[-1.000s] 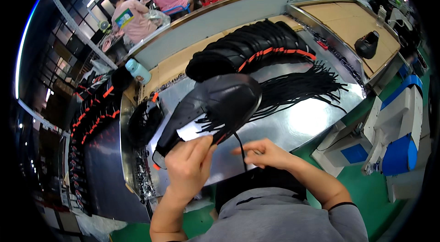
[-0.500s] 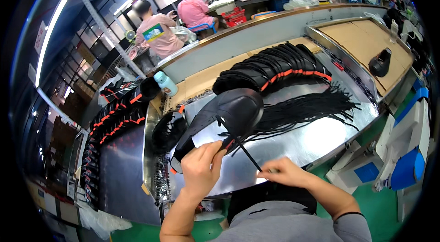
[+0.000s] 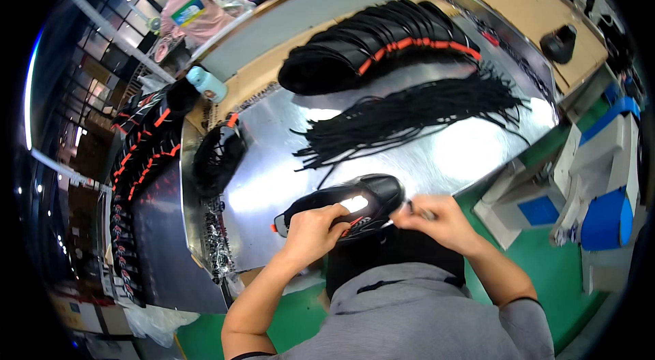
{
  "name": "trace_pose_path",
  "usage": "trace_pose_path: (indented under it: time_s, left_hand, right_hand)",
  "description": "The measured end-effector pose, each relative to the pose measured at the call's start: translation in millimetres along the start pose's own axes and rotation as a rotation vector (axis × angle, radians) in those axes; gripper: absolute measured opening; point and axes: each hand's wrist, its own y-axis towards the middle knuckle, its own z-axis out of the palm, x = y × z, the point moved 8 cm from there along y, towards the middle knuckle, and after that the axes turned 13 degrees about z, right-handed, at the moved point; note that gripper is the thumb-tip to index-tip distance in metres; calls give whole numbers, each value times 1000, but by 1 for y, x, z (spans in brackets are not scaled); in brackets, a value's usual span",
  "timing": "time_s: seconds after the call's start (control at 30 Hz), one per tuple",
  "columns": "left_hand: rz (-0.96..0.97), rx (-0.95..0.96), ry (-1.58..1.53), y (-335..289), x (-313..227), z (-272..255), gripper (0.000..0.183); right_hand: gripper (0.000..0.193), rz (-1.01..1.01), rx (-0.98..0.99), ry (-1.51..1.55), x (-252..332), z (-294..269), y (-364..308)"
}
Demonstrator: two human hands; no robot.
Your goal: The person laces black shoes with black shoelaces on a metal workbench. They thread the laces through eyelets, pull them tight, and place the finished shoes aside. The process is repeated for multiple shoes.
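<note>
My left hand (image 3: 316,232) grips a black shoe upper (image 3: 379,191) with red and white trim, held low at the bench's near edge. Its rounded toe points right, and a bright patch shows in its opening. At the toe end, my right hand (image 3: 440,222) has its fingers pinched together. A small dark piece and a pale tip show at those fingers, too blurred to name. Beyond the upper lies a thick bundle of black laces (image 3: 409,114). Farther back stands a packed row of black shoe uppers (image 3: 382,43) with orange-red tabs.
Another black upper (image 3: 220,159) lies at the metal bench's left side, near a light blue bottle (image 3: 207,84). More uppers (image 3: 126,223) line the left side. A lone black piece (image 3: 559,44) rests on cardboard at right. White and blue equipment (image 3: 573,183) stands right. A person (image 3: 194,9) sits beyond the partition.
The shoe upper has come down toward me and turned, its toe now rightward. My right hand has moved up to the toe; the black lace stretched between them no longer shows. The view has tilted down.
</note>
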Motion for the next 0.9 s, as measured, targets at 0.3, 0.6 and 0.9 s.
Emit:
trace_pose_path:
  time_s: [0.3,0.6,0.9]
  left_hand:
    - [-8,110,75,29,-13,3,18]
    - [-145,149,-177,44,1,7,20]
    - [-220,308,-43,55,3,24,26]
  right_hand:
    - [17,4,-85,258,-27,18,81]
    - [13,56,92,269,-32,14,91]
    - [17,-15,-150,61,-52,13,102]
